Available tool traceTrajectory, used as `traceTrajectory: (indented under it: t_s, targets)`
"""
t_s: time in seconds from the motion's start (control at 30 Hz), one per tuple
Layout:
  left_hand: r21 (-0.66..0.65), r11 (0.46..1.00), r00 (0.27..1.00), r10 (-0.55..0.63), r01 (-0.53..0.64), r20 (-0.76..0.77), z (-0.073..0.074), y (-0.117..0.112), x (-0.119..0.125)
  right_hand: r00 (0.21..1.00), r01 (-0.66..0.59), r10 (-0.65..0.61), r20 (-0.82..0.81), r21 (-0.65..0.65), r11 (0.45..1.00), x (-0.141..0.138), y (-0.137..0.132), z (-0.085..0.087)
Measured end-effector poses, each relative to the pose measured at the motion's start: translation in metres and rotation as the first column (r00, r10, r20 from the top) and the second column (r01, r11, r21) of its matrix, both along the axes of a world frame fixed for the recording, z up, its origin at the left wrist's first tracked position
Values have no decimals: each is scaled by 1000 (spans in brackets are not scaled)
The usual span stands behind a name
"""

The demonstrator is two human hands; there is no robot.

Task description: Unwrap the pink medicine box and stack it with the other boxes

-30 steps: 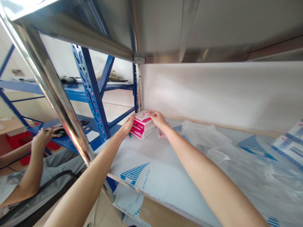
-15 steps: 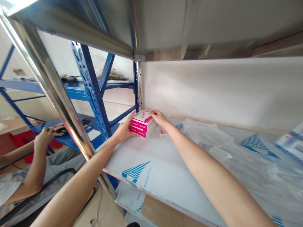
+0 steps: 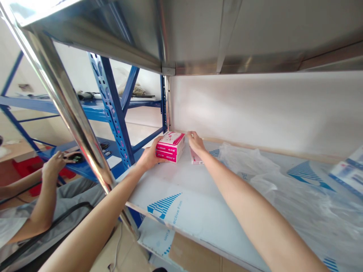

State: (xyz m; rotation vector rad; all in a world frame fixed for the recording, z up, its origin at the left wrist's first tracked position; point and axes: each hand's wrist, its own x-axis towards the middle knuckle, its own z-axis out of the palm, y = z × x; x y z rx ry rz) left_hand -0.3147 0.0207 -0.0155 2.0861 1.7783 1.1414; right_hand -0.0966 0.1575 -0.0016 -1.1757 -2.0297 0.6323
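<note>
Two pink-and-white cartons (image 3: 170, 146) lie stacked at the back left corner of the film-covered shelf (image 3: 195, 200). My left hand (image 3: 150, 155) grips the stack from its left side, thumb near the upper edge and fingers low at the front. Just right of the stack, my right hand (image 3: 196, 142) is off the cartons, its fingers partly spread and bent. Below it lies a smaller pale pink box (image 3: 195, 156), partly covered by my hand and forearm. Whether my right fingertips touch that box is hidden.
Crumpled clear plastic (image 3: 263, 181) spreads over the shelf's right side, near a blue-and-white package (image 3: 348, 172). A metal shelf (image 3: 198, 37) hangs low overhead. A chrome post (image 3: 70, 117) and blue rack (image 3: 113, 113) stand left, where another person's hand (image 3: 53, 164) is busy.
My right hand has let go of the top carton and moved a little right, over the smaller box. The stack has turned slightly, with my left hand still on it.
</note>
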Motion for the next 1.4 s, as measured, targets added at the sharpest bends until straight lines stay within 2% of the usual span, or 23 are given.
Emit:
traceTrajectory:
  t_s: [0.07, 0.13, 0.27, 0.33, 0.43, 0.57, 0.7, 0.83, 0.93, 1.03, 1.1, 1.2, 1.3, 1.4]
  targets:
    - [80, 997, 999, -19, 21, -27, 0, 0, 0, 996, -39, 43, 84, -52, 998, 26, 2, 6]
    - [163, 986, 998, -12, 22, -62, 0, -1, 1, 973, -145, 161, 167, -106, 984, 51, 3, 14]
    - [159, 986, 996, 51, -38, -79, -1, -1, 9, 866, -326, 390, 312, -241, 914, 83, -1, 21]
    - [147, 986, 993, 95, -83, -75, -1, 0, 16, 837, -352, 424, 346, -254, 901, 89, -4, 18]
    - [135, 978, 982, 170, -159, -77, 0, 1, 26, 845, -336, 395, 361, -218, 916, 90, -7, 11]
    - [164, 951, 959, 275, -263, -60, 1, -2, 41, 880, -286, 332, 340, -179, 941, 87, -11, 6]
    - [213, 932, 955, 295, -292, 19, 1, -6, 53, 925, -276, 303, 229, -144, 950, 84, -16, 9]
    - [209, 936, 959, 275, -284, 72, 1, -8, 56, 958, -279, 282, 44, -60, 958, 71, -18, 33]
    - [198, 941, 960, 256, -274, 114, 2, -8, 55, 969, -238, 239, -58, 31, 971, 47, -19, 58]
    - [193, 941, 957, 254, -278, 138, 3, -9, 53, 983, -185, 184, 13, 95, 978, 14, -24, 71]
    - [198, 940, 958, 254, -277, 137, 3, -9, 53, 980, -184, 174, 98, 105, 977, -7, -29, 70]
    - [207, 942, 963, 248, -265, 107, 2, -10, 54, 969, -225, 213, 127, 92, 970, -28, -37, 61]
    - [204, 943, 964, 257, -264, 60, 1, -10, 53, 974, -216, 205, 94, 116, 970, -34, -43, 57]
    - [301, 905, 946, 323, -300, -30, 5, -13, 52, 994, -110, 113, -6, 208, 972, -21, -50, 70]
